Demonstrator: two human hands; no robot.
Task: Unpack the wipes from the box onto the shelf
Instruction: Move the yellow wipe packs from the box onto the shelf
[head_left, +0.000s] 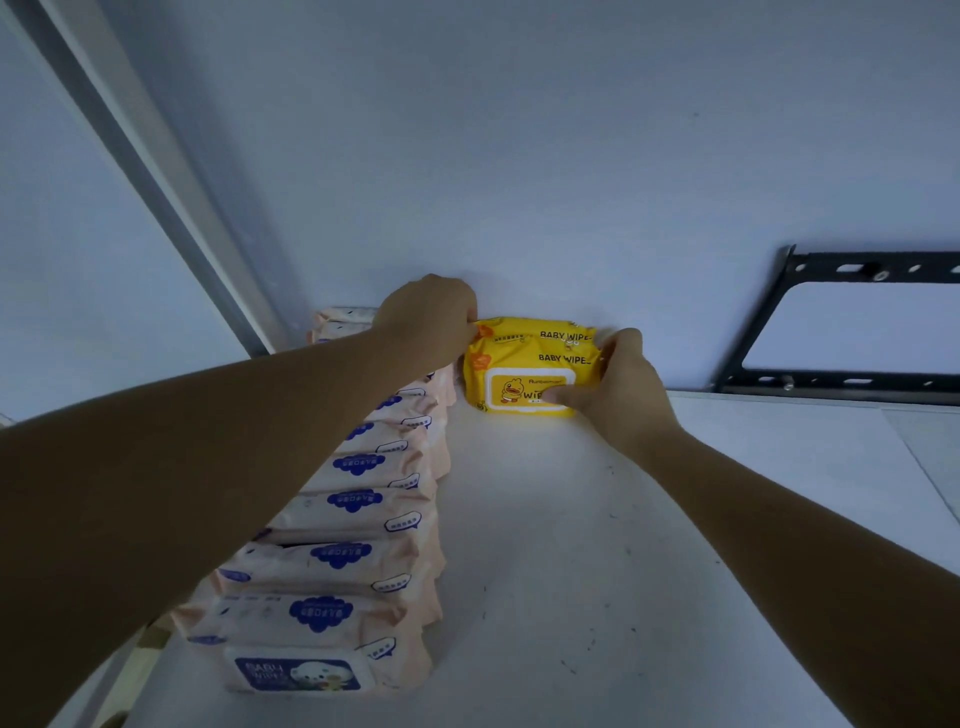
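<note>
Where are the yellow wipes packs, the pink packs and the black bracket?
yellow wipes packs (524, 358): head view, front face of the front pack.
pink packs (358, 512): head view, top of a mid-row pack.
black bracket (852, 387): head view, lower bar.

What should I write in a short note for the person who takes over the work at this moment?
Left hand: gripping the left end of the yellow wipes packs.
Right hand: gripping their right end, thumb on the front lid.
Yellow packs: at the back of the white shelf, by the wall.
Done: a row of pink wipes packs along the left.
Left: release the yellow packs; the box is out of view.
</note>
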